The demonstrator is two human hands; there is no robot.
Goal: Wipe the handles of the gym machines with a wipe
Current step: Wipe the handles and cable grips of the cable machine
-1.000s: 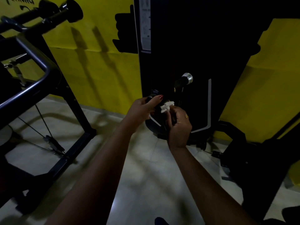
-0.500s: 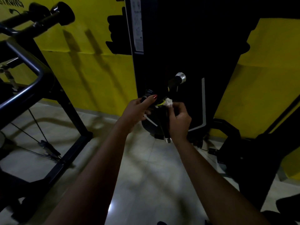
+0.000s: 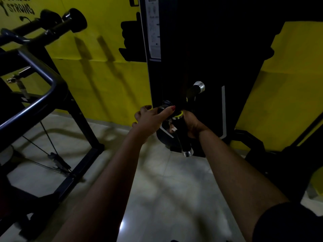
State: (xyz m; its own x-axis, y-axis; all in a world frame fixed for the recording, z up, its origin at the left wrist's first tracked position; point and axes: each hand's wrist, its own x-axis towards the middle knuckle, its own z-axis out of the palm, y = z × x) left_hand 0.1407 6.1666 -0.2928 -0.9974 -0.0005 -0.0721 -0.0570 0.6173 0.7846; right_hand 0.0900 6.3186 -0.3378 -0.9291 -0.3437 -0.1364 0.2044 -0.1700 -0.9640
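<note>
A black handle (image 3: 183, 135) with a yellow ring at its top and a silver end cap hangs in front of the black machine tower (image 3: 201, 49). My right hand (image 3: 191, 125) is wrapped around the handle's upper half from the right side. A scrap of white wipe (image 3: 172, 128) shows just left of the handle, under my fingers. My left hand (image 3: 152, 119) grips the black fitting where the handle attaches, thumb laid along its top. A second handle (image 3: 196, 89) with a silver cap juts out above and to the right.
A dark steel machine frame (image 3: 43, 95) with padded bar ends fills the left side; its cable and clip (image 3: 57, 159) lie on the pale tiled floor (image 3: 166, 189). Another dark machine (image 3: 288, 163) stands at the right. The wall (image 3: 97, 81) behind is yellow.
My right hand slid down from the handle's top and turned to wrap round it from the right; the wipe went from the top to the left side. My left hand stayed on the fitting.
</note>
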